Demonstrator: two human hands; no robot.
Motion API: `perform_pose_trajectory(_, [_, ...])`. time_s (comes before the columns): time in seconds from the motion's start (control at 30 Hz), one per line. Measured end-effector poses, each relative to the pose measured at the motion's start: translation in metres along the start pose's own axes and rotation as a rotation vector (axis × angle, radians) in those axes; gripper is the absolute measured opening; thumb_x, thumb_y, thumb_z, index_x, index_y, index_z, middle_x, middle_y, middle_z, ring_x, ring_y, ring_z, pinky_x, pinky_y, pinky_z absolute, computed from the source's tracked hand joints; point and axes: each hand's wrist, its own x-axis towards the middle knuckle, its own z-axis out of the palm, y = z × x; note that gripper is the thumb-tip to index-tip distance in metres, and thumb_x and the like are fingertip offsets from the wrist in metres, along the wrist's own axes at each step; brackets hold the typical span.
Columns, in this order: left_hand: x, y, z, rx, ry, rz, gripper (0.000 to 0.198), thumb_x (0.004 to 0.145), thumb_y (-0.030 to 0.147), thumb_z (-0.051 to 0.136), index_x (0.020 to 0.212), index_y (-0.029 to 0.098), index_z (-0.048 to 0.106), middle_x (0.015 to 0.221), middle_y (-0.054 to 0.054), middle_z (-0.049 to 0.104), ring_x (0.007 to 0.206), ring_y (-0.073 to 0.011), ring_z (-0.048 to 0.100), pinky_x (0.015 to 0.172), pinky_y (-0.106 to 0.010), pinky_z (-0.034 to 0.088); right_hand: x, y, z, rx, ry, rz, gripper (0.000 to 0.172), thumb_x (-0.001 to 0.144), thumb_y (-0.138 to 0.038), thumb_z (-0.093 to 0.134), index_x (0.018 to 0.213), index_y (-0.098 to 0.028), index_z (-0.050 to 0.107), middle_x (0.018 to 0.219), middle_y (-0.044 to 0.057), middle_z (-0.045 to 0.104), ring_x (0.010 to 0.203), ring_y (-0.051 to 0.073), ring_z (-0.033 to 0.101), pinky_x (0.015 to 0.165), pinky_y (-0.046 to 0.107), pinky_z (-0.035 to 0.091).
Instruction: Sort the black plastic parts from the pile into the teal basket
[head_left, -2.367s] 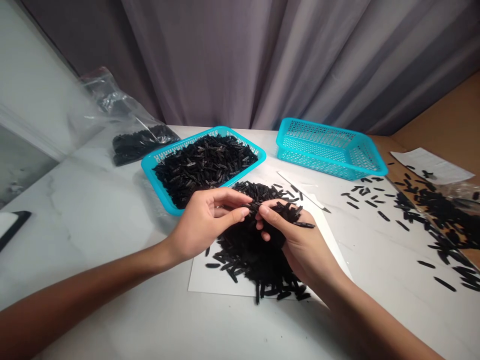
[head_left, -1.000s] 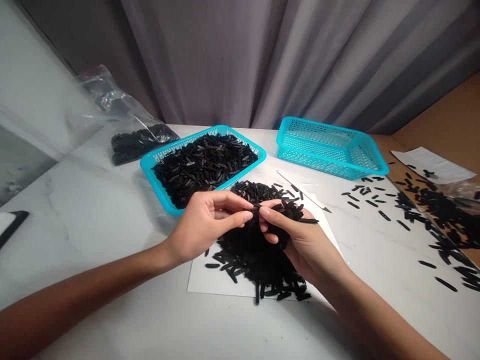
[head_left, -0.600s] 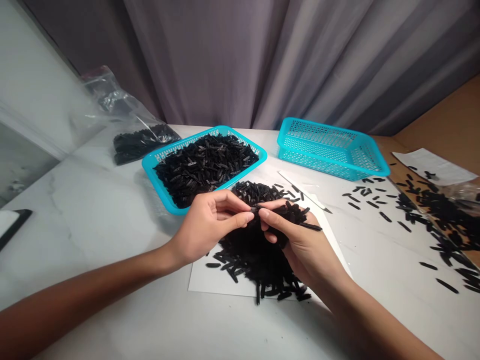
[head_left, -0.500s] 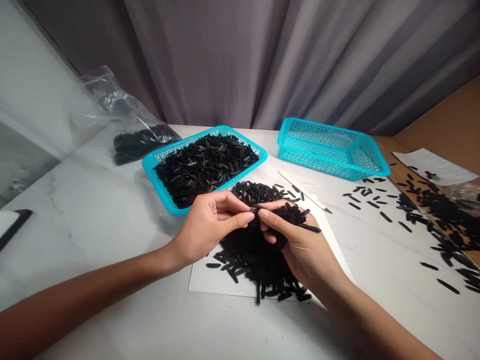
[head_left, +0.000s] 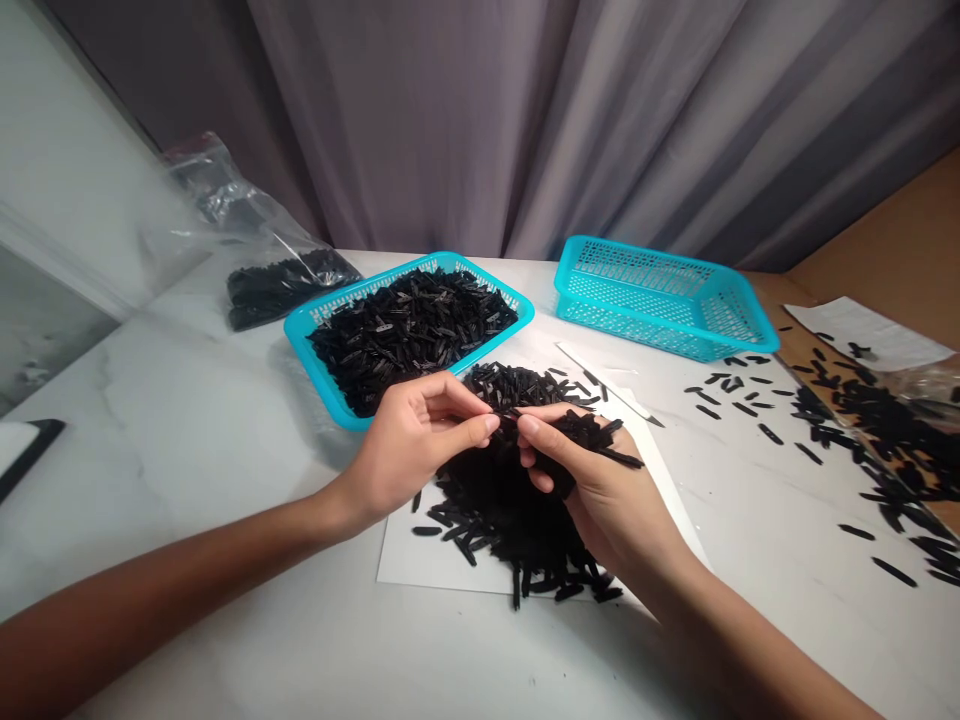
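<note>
From the head view, the left hand [head_left: 416,445] pinches a slender black plastic piece [head_left: 508,414] between thumb and forefinger. The right hand [head_left: 600,500] is curled, gripping a clump of pieces [head_left: 570,432] against its fingers, with one end jutting past them. Both hands work just above a heap of pieces [head_left: 510,530] on a white sheet [head_left: 405,570], near a teal basket [head_left: 307,375] filled with more. A light fingertip pinch close to the clump suits pieces this slim, freeing one without dragging its neighbours. Loose pieces [head_left: 750,408] lie on the marble table [head_left: 187,450] to the right.
</note>
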Motion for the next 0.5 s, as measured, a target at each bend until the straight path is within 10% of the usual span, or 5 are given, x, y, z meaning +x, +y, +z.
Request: perform_pose_trajectory(0.5, [0.0024,-0.0013,-0.0008,0.067,-0.006,0.088,0.011,0.078,0.019,0.078,0.075,0.016,0.067,0.082,0.0,0.073,0.079,-0.0103,0.068,0.074,-0.018,0.055,0.004,-0.0018,-0.0036,-0.001,-0.065,0.038,0.016,0.072,-0.026,0.086,0.082,-0.018,0.077,0.064,0.0,0.062,0.059,0.011,0.053,0.047,0.02,0.037])
